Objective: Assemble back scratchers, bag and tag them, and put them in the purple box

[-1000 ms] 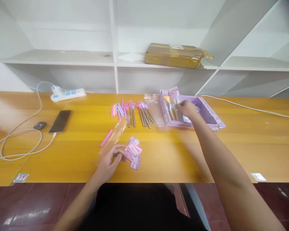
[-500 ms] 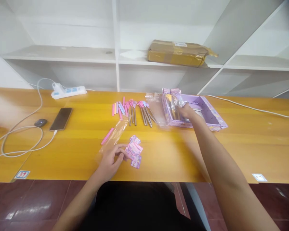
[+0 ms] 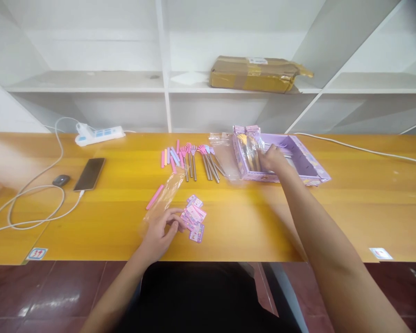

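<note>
My left hand (image 3: 163, 231) rests on the table with loosely curled fingers, touching the left edge of a pile of small pink and purple cards (image 3: 194, 216). Inside the purple tray box (image 3: 307, 159), my right hand (image 3: 273, 158) is at the packaged items (image 3: 248, 148); its fingertips are partly hidden and what they grip is unclear. Metal sticks with pink, blue and purple hand-shaped ends (image 3: 208, 162) lie left of the box. Beside them are several pastel tubes (image 3: 169, 156). One pink tube (image 3: 155, 197) lies apart, next to a clear plastic bag (image 3: 166, 192).
A phone (image 3: 89, 174) on a white cable, a small black device (image 3: 61, 180) and a power strip (image 3: 100, 135) are on the left. A taped brown parcel (image 3: 254, 74) sits on the shelf behind. Another clear bag (image 3: 225, 152) lies beside the box.
The camera view has shifted slightly. My right hand stays in the box, its knuckles a little more raised; my left hand has not moved.
</note>
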Demonstrator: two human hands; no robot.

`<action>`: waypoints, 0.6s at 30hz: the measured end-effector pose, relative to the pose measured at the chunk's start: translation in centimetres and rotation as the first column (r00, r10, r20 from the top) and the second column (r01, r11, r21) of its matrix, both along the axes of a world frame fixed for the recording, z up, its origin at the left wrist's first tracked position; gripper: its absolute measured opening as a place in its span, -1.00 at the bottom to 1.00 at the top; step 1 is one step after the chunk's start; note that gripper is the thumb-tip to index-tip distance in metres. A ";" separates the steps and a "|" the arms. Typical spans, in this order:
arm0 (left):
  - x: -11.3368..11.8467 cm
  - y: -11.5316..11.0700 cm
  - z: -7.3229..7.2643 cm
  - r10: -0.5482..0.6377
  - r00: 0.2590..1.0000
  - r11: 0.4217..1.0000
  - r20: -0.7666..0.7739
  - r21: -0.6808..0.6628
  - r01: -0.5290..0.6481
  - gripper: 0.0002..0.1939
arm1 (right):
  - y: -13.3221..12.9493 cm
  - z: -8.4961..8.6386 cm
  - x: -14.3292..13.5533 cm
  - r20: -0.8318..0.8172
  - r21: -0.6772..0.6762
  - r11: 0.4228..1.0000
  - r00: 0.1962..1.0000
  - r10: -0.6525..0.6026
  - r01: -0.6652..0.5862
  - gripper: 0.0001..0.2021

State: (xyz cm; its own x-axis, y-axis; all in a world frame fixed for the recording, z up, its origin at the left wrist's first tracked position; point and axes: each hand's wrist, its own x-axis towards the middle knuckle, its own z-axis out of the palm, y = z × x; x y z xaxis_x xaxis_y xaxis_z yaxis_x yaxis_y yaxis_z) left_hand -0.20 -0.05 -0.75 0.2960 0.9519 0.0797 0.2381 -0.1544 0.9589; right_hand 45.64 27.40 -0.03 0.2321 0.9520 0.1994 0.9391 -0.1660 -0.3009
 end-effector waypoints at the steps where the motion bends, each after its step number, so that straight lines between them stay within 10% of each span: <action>1: 0.0 0.0 0.0 0.000 1.000 1.000 0.003 0.002 0.000 -0.70 | -0.3 0.5 -0.3 0.010 0.029 0.999 1.000 -0.023 0.022 -0.27; 4: 0.1 0.1 0.0 -0.001 1.000 1.000 0.009 0.006 0.001 -0.70 | -1.8 2.2 -2.2 0.037 0.222 0.975 0.999 -0.030 0.021 -0.32; 8: 0.2 0.2 0.9 -0.009 0.999 1.000 -0.037 0.024 0.010 -0.72 | -4.9 3.7 -6.8 0.123 0.460 0.840 0.957 0.261 -0.288 -0.60; 12: 0.2 -0.3 3.1 0.008 0.961 0.990 -0.278 0.135 0.031 -0.74 | -7.6 3.0 -12.4 0.249 0.193 0.811 0.827 0.504 -0.552 -0.66; 18: -1.8 2.4 6.8 0.073 0.793 0.994 -0.605 0.107 -0.010 -0.74 | -7.9 1.6 -16.4 0.197 -0.043 0.850 0.830 0.522 -0.524 -0.63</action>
